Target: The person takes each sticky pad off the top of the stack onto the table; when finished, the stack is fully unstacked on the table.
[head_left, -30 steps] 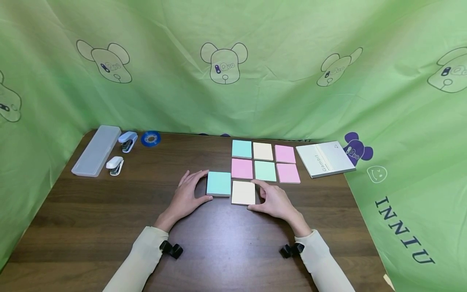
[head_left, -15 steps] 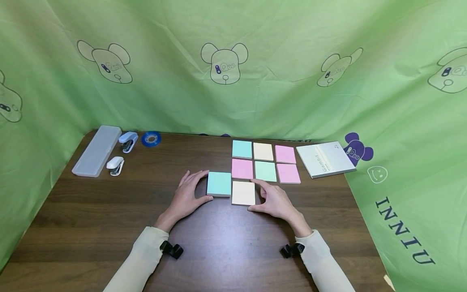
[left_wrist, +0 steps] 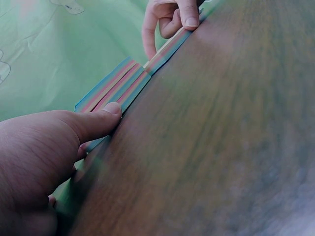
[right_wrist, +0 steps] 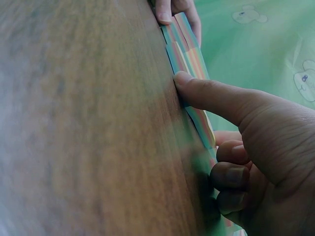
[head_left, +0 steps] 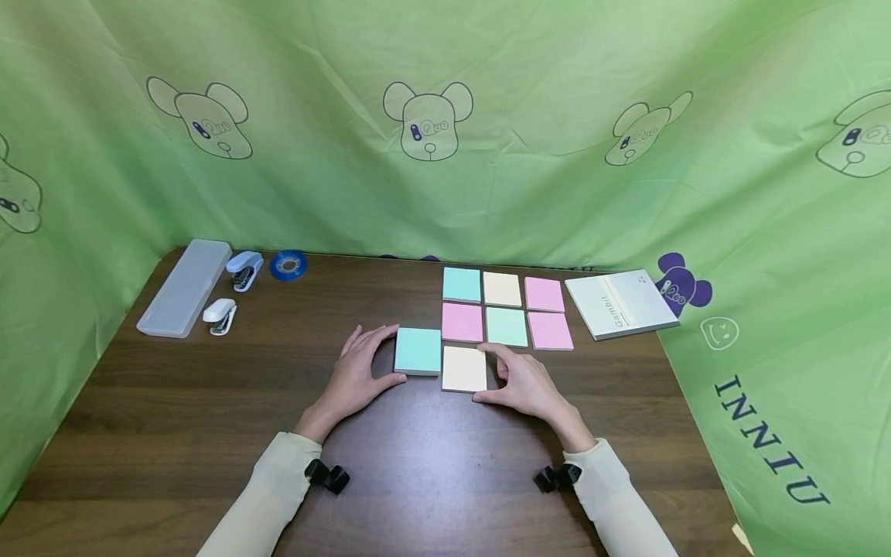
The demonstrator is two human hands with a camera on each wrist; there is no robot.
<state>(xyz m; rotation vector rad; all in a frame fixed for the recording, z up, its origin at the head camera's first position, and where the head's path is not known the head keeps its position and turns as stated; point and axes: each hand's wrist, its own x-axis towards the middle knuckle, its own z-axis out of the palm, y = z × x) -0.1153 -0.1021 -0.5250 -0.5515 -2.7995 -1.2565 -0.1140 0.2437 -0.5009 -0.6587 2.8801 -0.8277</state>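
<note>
In the head view a thick turquoise sticky note stack [head_left: 418,350] lies on the table, its near and far edges between the thumb and fingers of my left hand [head_left: 351,377]. Right beside it, a thinner cream sticky note pad [head_left: 463,368] is held the same way by my right hand [head_left: 524,384]. The left wrist view shows the left stack's striped side [left_wrist: 115,83], with layers of turquoise, pink and yellow, and my thumb [left_wrist: 101,123] against it. In the right wrist view my right thumb [right_wrist: 197,88] presses the near side of the cream-topped pad, other fingers curled below.
Behind the hands, two rows of pads include a pink pad [head_left: 462,322] and a mint pad [head_left: 506,326]. A white notebook [head_left: 619,303] lies at right. At far left are a pale plastic case [head_left: 184,288], two staplers [head_left: 244,270] and a blue tape roll [head_left: 288,264].
</note>
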